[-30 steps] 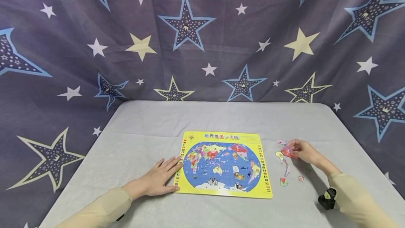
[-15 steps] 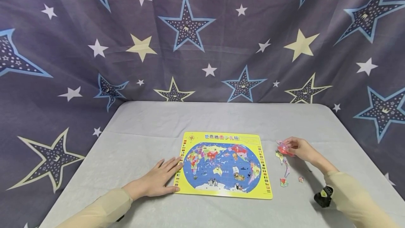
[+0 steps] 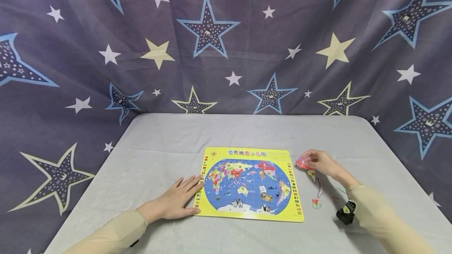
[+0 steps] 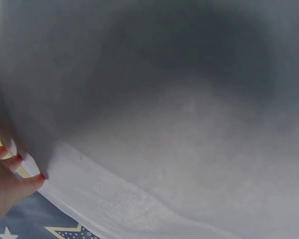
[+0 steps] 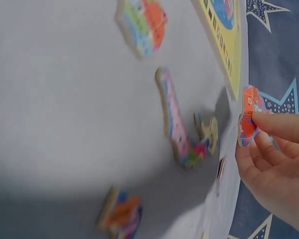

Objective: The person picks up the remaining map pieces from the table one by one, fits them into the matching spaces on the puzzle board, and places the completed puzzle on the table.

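A world map puzzle board point(image 3: 248, 215) with a yellow border lies on the grey-covered table. My left hand point(image 3: 171, 200) rests with its fingers spread over the board's left edge. To the right of the board, my right hand point(image 3: 323, 162) pinches a red puzzle piece point(image 3: 302, 162) between thumb and fingers. In the right wrist view this puzzle piece point(image 5: 248, 119) is lifted clear of the cloth. Below that hand lie a long pink piece point(image 5: 173, 107), a yellowish piece point(image 3: 311, 174) and a red-green piece point(image 3: 316, 203).
An orange and blue piece point(image 5: 122, 214) lies nearer the right wrist. A black device point(image 3: 346, 213) is strapped at the right sleeve. Behind the table hangs a dark curtain point(image 3: 226, 89) with stars. Grey cloth point(image 3: 169, 136) covers the tabletop.
My right hand has moved left toward the board's upper right edge, carrying the red puzzle piece. The left hand and the board have stayed put.
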Demonstrator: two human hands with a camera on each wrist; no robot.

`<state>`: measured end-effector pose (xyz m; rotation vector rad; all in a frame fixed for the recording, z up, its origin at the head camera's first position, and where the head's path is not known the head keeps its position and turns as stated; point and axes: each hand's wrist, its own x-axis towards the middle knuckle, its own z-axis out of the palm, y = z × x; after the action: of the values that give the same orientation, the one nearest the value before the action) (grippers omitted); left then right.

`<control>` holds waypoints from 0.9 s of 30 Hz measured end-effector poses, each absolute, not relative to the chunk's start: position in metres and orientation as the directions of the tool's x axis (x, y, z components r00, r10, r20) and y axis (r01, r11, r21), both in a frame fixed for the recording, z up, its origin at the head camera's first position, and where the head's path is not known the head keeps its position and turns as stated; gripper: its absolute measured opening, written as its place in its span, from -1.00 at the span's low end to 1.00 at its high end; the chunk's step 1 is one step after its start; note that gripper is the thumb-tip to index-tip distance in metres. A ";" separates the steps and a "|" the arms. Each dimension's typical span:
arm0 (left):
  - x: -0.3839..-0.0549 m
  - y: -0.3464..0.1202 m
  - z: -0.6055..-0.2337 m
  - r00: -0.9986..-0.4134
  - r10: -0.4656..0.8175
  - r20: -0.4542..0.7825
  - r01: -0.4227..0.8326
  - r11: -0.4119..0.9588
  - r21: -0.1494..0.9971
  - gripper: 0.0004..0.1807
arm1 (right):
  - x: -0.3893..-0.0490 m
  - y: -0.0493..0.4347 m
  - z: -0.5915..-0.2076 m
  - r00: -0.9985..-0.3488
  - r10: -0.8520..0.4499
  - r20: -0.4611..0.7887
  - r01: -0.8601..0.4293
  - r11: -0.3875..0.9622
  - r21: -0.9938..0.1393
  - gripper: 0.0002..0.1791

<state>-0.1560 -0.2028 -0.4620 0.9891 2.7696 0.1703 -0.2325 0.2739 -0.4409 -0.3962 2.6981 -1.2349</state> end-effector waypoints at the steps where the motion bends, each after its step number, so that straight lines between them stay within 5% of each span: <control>1: -0.156 -0.203 -0.462 -0.758 0.636 -0.145 0.613 0.770 0.175 -0.13 | -0.233 0.271 -0.441 -0.952 -0.304 -0.023 -0.181 0.625 -0.760 -0.74; 27: -0.156 -0.203 -0.463 -0.761 0.630 -0.154 0.609 0.776 0.167 -0.13 | -0.245 0.215 -0.443 -0.933 -0.352 -0.081 -0.142 0.562 -0.815 -0.77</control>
<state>-0.1561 -0.2027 -0.4631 0.9769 2.7677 0.1576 -0.2451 0.2151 -0.4431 -0.4120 2.5629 -1.3049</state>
